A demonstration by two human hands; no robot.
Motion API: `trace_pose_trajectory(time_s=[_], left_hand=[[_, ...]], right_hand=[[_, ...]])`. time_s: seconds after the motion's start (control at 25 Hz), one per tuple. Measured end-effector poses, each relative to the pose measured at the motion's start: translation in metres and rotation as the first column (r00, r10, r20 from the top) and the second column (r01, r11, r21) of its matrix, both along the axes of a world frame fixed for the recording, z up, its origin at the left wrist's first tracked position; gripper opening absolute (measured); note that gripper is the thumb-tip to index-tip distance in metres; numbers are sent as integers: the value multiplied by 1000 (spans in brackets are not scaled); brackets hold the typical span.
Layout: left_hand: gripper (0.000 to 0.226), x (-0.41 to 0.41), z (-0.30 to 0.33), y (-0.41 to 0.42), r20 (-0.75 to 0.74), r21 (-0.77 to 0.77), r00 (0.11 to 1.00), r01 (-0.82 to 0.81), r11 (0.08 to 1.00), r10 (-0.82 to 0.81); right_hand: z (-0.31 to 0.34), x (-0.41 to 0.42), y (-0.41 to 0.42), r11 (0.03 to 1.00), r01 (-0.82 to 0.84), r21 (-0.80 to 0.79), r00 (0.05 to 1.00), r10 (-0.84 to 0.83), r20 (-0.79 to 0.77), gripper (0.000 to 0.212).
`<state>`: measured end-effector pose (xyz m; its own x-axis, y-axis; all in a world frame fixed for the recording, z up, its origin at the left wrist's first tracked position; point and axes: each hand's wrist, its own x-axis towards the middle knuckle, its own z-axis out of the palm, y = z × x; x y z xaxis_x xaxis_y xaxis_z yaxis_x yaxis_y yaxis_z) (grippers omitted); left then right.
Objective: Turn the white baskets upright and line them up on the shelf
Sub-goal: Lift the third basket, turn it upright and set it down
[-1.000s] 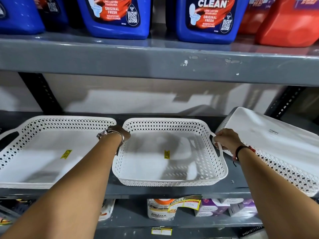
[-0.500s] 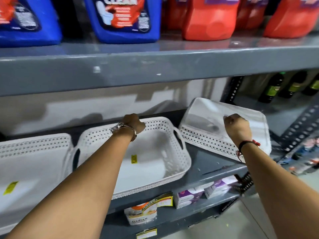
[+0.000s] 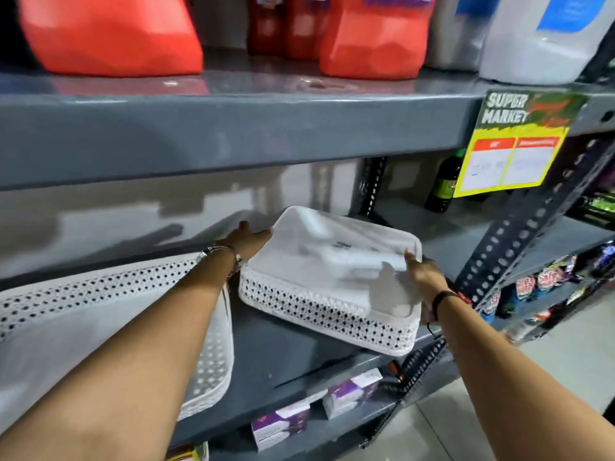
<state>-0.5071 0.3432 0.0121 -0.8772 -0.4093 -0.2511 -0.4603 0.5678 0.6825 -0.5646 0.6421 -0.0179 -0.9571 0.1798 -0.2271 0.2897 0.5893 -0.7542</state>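
At upper left we see red jugs (image 3: 109,31). A yellow supermarket sign (image 3: 514,144) hangs at right. Purple boxes (image 3: 352,392) sit lower centre.

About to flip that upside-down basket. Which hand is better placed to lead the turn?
Right hand, probably: it grips the overturned basket at its near right end, while the left hand only touches the far left corner.

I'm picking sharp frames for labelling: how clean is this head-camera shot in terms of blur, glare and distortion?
Head view: motion blur smears the red jugs and the overturned basket between the left hand and right hand; soft glare on the upper shelf; hand shadows fall on the basket's base; wide-angle bending tilts the shelf post; the sale sign is only partly readable.
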Motion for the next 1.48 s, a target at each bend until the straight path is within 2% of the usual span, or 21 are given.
trace_pose_trajectory(time_s=[0.12,0.24,0.32,0.36,0.48,0.56,0.68,0.8,0.84,0.88,0.96,1.0,1.08,1.16,1.24,1.32,1.4,1.48], left_hand=[[102,-47,-44,-18,49,57,999,-20,998,17],[75,-53,-40,-1,22,113,1000,8,994,-11],[65,-50,-31,11,1,102,999,-39,994,40],[63,-52,-33,10,0,146,998,-67,987,68],[62,-55,-29,11,-39,308,993,-96,947,114],[66,-57,-29,8,-135,338,981,-88,937,141],[79,-51,-28,7,-168,479,950,-154,864,263],[77,-42,-13,12,-168,653,898,-207,729,406],[78,-42,-8,10,-172,733,888,-174,658,426],[81,-41,-2,9,-184,811,875,-122,572,449],[76,-35,10,8,-220,907,802,-42,419,555],[71,-30,13,10,-229,923,765,-26,384,602],[72,-17,11,11,-242,898,748,-69,435,618],[74,-5,10,20,-203,850,792,-150,506,576],[55,9,16,26,-228,868,850,-44,494,475],[44,23,19,29,-142,879,882,-97,468,449],[45,36,20,31,-113,796,904,-166,582,412],[40,47,24,36,-88,682,932,-200,703,350]], right_hand=[[-11,-4,2,995,-32,-93,994,41,100,72],[-20,-8,4,999,3,-53,990,4,141,71],[-23,-11,4,998,25,-66,986,-14,169,73],[-23,-11,4,995,33,-90,983,-16,185,73],[-24,-16,7,949,99,-299,981,-42,190,64],[-16,-17,10,929,116,-350,985,-63,159,63],[6,-24,15,923,113,-368,994,-104,45,76],[6,-52,31,850,130,-511,988,-152,-1,123],[4,-63,36,808,123,-576,985,-169,-25,127],[13,-61,33,752,112,-650,984,-175,-32,119],[49,-34,17,650,98,-753,981,-192,-39,73],[61,-22,12,612,84,-787,981,-187,-41,54],[60,-23,17,566,62,-822,989,-148,-27,54],[52,-25,30,490,65,-870,988,-157,-15,60],[46,-26,42,430,60,-901,991,-133,2,55],[43,-27,52,457,62,-887,994,-105,15,54],[42,-24,59,518,23,-855,1000,5,30,59],[39,-19,66,601,-50,-798,989,141,44,46]])
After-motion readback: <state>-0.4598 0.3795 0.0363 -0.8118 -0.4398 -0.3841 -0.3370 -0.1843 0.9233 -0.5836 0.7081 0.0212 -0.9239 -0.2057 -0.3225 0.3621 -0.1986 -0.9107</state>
